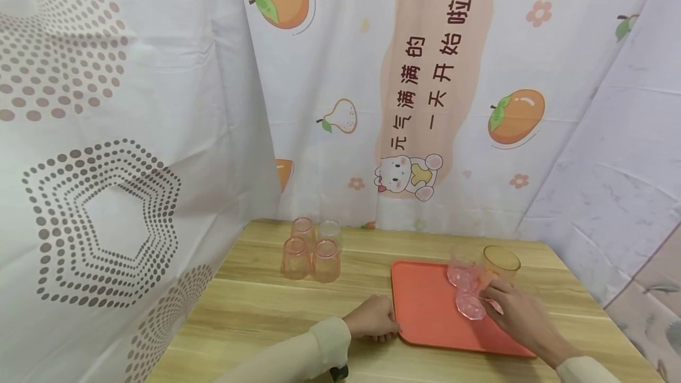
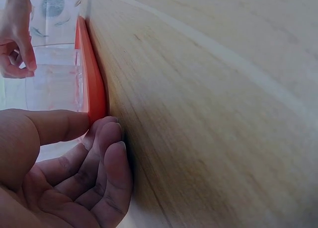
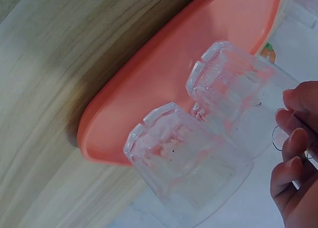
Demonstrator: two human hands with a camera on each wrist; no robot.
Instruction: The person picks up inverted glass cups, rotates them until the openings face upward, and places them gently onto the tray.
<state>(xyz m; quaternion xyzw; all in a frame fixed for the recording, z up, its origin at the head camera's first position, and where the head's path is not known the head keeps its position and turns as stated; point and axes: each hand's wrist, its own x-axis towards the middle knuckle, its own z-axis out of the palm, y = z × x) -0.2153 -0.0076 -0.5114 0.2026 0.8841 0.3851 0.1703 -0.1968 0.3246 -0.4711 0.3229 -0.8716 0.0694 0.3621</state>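
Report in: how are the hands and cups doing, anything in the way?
Left hand pinches red tray by the edge. Right hand at clear cups, grip unclear. Yellow cup close beyond right hand, possibly in the way.

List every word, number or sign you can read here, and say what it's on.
"元气满满的": back curtain, turned sideways, running upward.
"一天开始啦!": same curtain, second line to the right, also sideways.
Tray: no lettering visible.
Near glass: one dark speck, too small to tell whether it is print.
No numbers or brands readable.
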